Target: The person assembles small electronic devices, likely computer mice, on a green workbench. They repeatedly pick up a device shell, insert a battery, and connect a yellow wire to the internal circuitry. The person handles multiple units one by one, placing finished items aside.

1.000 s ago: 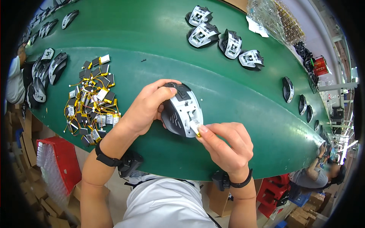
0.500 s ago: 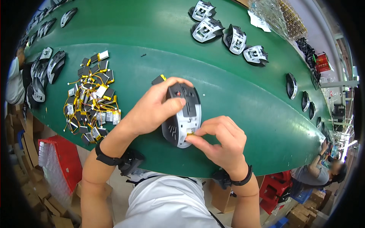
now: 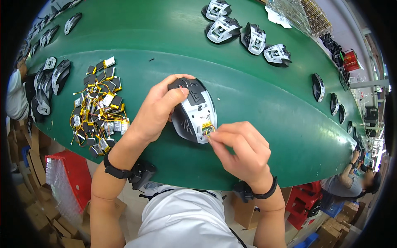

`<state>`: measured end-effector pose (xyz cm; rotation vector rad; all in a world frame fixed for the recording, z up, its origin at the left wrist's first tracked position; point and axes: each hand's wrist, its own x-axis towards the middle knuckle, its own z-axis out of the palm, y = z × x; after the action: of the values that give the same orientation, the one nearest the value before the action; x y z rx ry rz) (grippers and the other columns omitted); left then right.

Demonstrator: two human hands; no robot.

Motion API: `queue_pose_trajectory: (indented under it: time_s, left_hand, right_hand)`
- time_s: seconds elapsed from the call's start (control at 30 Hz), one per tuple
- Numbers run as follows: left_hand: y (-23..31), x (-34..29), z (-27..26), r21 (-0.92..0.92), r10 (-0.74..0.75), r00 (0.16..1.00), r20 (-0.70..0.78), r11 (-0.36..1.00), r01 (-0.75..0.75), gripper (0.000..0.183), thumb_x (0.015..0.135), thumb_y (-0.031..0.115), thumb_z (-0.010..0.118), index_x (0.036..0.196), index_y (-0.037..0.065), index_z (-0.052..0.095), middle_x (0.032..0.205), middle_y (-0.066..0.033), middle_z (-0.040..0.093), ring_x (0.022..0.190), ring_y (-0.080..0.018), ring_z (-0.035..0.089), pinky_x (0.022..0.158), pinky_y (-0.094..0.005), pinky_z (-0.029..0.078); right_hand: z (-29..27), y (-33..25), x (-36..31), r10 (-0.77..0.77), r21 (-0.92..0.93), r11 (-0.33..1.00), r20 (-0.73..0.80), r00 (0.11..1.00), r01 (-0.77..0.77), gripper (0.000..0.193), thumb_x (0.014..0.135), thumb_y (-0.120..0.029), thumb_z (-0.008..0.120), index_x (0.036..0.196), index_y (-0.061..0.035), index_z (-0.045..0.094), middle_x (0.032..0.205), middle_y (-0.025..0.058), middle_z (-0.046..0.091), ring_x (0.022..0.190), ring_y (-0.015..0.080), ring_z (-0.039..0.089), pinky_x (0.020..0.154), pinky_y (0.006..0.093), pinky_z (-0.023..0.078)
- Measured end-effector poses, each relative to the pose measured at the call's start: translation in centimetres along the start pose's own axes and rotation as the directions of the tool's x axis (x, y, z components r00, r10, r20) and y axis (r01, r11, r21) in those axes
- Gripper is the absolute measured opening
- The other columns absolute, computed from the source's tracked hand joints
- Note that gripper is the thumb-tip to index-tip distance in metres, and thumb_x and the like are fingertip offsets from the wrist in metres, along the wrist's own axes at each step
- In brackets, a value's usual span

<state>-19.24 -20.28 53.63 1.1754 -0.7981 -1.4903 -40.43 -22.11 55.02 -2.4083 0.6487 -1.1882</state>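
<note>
A black and silver-grey computer mouse (image 3: 194,113) is tilted in front of me over the green bench. My left hand (image 3: 159,105) is closed around its upper left side, thumb on the black top part. An opening in the lower end of the mouse shows a bit of green circuit board, yellow tape and thin wires (image 3: 212,127). Thumb and forefinger of my right hand (image 3: 244,151) pinch at the wires by the right edge of this opening. What lies exactly between those fingertips is mostly hidden.
To my left lies a heap of small battery packs (image 3: 101,109) with wires. More mice (image 3: 43,87) are stacked beyond it, and several grey mouse shells (image 3: 223,29) sit across the green bench (image 3: 144,35). Another person (image 3: 351,182) works at the far right.
The mouse and my left hand have moved slightly away from me. My right fingertips have drawn back from the opening, where wires and green board now show more clearly.
</note>
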Motion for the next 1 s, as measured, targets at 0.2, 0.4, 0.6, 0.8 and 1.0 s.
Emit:
queue_pose_trajectory:
  time_s: [0.2,0.4,0.6,0.8,1.0]
  left_hand:
    - [-0.2,-0.3,0.2,-0.089,-0.016,0.998,-0.065,0.996,0.01,0.043,0.094,0.023,0.052,0.129,0.0,0.051,0.104,-0.007,0.064,0.088,-0.0121,0.066,0.074,-0.0261,0.055]
    - [0.2,-0.2,0.5,-0.169,-0.07,0.992,-0.105,0.984,0.052,0.04,0.095,0.025,0.052,0.127,0.001,0.052,0.101,-0.0073,0.065,0.079,-0.0134,0.069,0.06,-0.0285,0.058]
    - [0.2,-0.3,-0.2,-0.212,-0.072,0.995,-0.067,0.976,0.057,0.044,0.096,0.023,0.047,0.133,-0.001,0.05,0.113,-0.0086,0.065,0.102,-0.0161,0.065,0.09,-0.0326,0.054]
    - [0.3,-0.4,0.1,-0.154,-0.068,0.991,-0.117,0.987,0.049,0.044,0.096,0.023,0.047,0.134,0.001,0.05,0.115,-0.0088,0.064,0.104,-0.017,0.065,0.09,-0.0339,0.054]
    - [0.6,-0.4,0.2,-0.23,-0.058,0.994,-0.09,0.972,0.036,0.045,0.096,0.025,0.047,0.134,0.002,0.049,0.115,-0.0086,0.063,0.105,-0.0169,0.065,0.086,-0.0337,0.056]
  right_hand:
    - [0.6,-0.2,-0.1,0.054,-0.089,0.995,-0.017,0.998,-0.056,0.03,0.066,0.004,0.078,0.094,-0.0031,0.071,0.094,0.0081,0.065,0.077,0.0243,0.063,0.064,0.034,0.052]
    - [0.5,-0.6,0.0,-0.034,-0.258,0.965,0.033,0.999,0.041,0.032,0.066,0.002,0.075,0.098,-0.0022,0.07,0.105,0.0086,0.064,0.086,0.0254,0.063,0.072,0.0352,0.051]
    - [0.4,-0.8,-0.1,-0.064,-0.191,0.979,0.03,0.998,0.068,0.034,0.066,0.003,0.071,0.099,-0.0008,0.07,0.108,0.0071,0.067,0.087,0.0225,0.064,0.07,0.0339,0.049]
    - [0.6,-0.4,-0.4,-0.049,-0.315,0.947,0.057,0.997,0.064,0.044,0.062,0.004,0.066,0.105,-0.0014,0.07,0.109,0.0053,0.068,0.085,0.0226,0.058,0.071,0.0344,0.045]
    - [0.6,-0.3,-0.3,-0.055,-0.258,0.964,0.035,0.998,0.062,0.049,0.06,0.007,0.062,0.108,-0.0002,0.067,0.111,0.0081,0.067,0.086,0.0252,0.057,0.074,0.0365,0.046]
